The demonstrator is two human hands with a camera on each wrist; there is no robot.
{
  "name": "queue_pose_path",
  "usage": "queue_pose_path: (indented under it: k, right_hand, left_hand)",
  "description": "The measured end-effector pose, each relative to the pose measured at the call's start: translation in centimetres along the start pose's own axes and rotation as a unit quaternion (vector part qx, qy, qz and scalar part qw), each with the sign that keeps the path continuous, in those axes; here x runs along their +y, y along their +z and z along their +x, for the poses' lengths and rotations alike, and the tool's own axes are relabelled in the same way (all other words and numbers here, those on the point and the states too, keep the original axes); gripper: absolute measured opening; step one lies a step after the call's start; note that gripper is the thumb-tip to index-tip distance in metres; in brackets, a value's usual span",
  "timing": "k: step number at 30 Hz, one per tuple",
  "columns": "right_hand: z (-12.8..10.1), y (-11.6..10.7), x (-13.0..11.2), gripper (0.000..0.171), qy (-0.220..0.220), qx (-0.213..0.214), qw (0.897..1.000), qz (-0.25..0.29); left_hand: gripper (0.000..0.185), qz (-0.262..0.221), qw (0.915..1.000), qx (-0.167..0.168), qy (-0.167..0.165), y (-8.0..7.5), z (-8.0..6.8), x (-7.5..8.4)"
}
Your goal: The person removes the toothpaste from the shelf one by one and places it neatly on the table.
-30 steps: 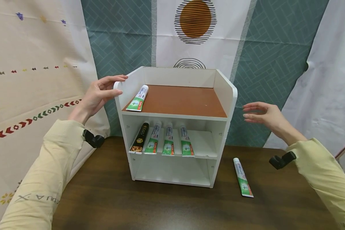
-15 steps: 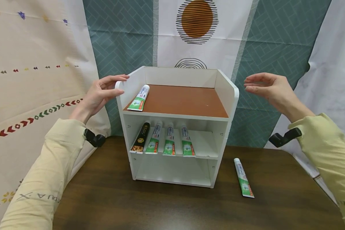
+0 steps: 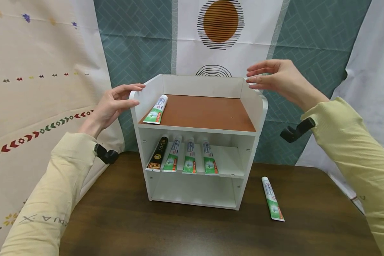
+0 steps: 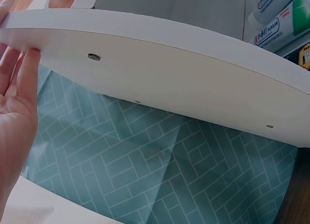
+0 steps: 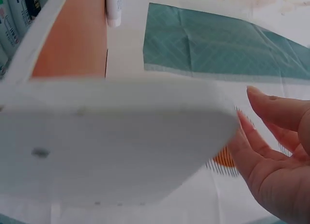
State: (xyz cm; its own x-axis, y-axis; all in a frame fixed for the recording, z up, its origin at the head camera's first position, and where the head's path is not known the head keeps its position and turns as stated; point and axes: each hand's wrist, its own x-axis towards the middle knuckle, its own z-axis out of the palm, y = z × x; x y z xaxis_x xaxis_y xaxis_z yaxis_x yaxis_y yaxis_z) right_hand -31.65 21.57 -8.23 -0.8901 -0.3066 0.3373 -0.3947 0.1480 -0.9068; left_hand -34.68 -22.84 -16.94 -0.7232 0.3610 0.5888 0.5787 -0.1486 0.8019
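- Left hand [image 3: 110, 105] is gripping the top front corner of the white shelf unit's [image 3: 153, 170] left side panel: thumb on the front edge, fingers curling over the top rim. In the left wrist view the fingertips [image 4: 19, 64] are touching the panel edge.
- Just right of that hand, on the brown top shelf, a green-and-white toothpaste tube [image 3: 156, 109] is lying w/ its cap pointing away, close to the left wall.
- Below the left hand, on the mid shelf, four tubes are lying side by side: a black tube [image 3: 158, 153] at the left, then three green-and-white tubes [image 3: 189, 157].
- Right hand [image 3: 280, 80] is hovering at the rear top corner of the unit's right side panel, fingers straight and loosely spread, holding nothing; fingertips are at the rim, but can't tell if they're touching. Right wrist view is showing the fingers [image 5: 264, 146] just beside the rounded panel corner.
- Well below the right hand, a loose toothpaste tube [image 3: 272, 200] is lying on the dark wood table [image 3: 179, 231], just right of the unit.
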Motion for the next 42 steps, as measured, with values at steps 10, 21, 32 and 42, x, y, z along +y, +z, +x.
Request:
queue_pose_path:
  k: [10, 21, 32, 42]
  right_hand:
    - [3.1, 3.8, -1.4, 0.036, 0.047, -0.03, 0.997, -0.045]
    - [6.2, 8.6, -0.9, 0.032, 0.078, -0.061, 0.993, -0.057]
    - [7.9, 12.4, 1.0, 0.032, 0.105, -0.071, 0.991, -0.045]
    - [8.2, 15.5, 2.2, 0.029, 0.113, -0.116, 0.986, -0.036]
  left_hand:
    - [0.034, -0.006, 0.9999, -0.011, 0.006, -0.1, 0.1, -0.1]
    - [0.034, -0.011, 0.9999, -0.006, 0.002, -0.2, 0.1, 0.0]
    - [0.034, 0.0, 1.0, -0.005, -0.001, -0.1, 0.0, -0.1]
    - [0.034, -0.003, 1.0, -0.004, 0.0, -0.1, 0.0, -0.1]
